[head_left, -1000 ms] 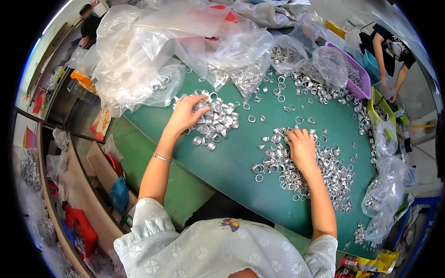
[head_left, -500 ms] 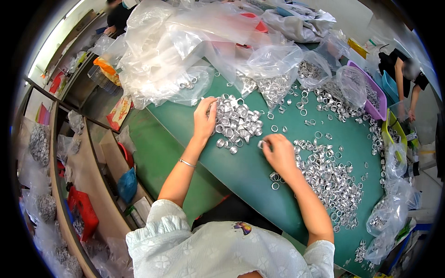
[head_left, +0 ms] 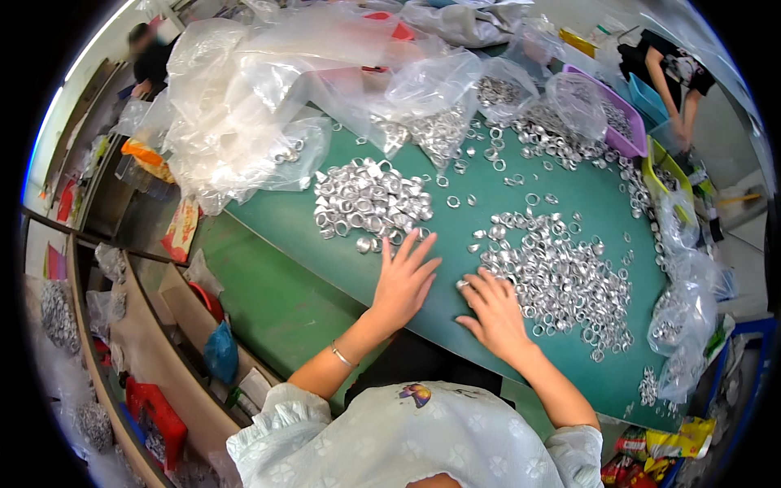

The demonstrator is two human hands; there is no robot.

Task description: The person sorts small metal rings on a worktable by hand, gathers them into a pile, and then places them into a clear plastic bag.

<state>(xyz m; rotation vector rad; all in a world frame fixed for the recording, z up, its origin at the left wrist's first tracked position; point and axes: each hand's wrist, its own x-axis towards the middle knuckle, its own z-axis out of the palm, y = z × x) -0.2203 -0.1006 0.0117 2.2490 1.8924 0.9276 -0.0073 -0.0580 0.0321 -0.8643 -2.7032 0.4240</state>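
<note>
Silvery metal rings lie on the green tabletop in two heaps. The more compact ring heap is at the left, and a broader ring heap spreads out on the right. Just below the left heap, my left hand is open with its fingers spread over the table. My right hand rests at the near left edge of the broader heap, fingers apart and bent slightly. A single ring shows at one of its fingertips; whether it is gripped is unclear.
Large clear plastic bags cover the far left of the table. Bagged rings lie at the back. A purple basket and a yellow-green tray line the right side. One person stands beyond them; another is far left.
My left hand has left the left heap, coming nearer and rightward with fingers spreading. My right hand has opened from a pinch around a ring and sits by the right heap. The view has shifted.
</note>
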